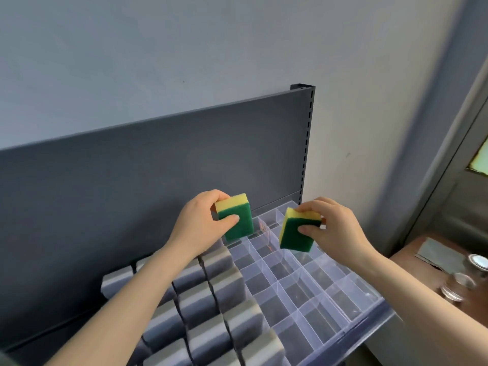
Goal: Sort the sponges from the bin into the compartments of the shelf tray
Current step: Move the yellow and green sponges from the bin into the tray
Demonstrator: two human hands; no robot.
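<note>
1. Above the far part of the shelf tray [375, 305], two green-and-yellow sponges are held in the air, one in each hand, and neither touches a compartment.
2. The left hand [200, 225] is clamped on the left-hand sponge [236, 215]. The thumb is pressed on the green face and the fingers are curled over the yellow top edge. This sponge is held near upright, over the line where filled columns meet empty ones.
3. The right hand [335, 228] is clamped in like manner on the right-hand sponge [298, 231], thumb on the green face and fingers wrapped behind. This sponge is tilted, its lower corner directed toward the empty compartments at the far right.
4. The left columns of the tray are occupied by grey sponges [227, 289] set on edge, while the clear-walled compartments to the right are seen empty. The bin is not in view.
5. The step in hand is judged to be carriage to the tray, with placing not yet begun.
6. The next move is judged to call for each sponge to be turned narrow edge down, squared to the dividers and lowered between them before the grip is released. A skewed sponge may catch on a wall.
7. A dark back panel [132, 167] is noted behind the tray, and a brown side table [412, 257] bearing glass jars [459, 283] to the right
</note>
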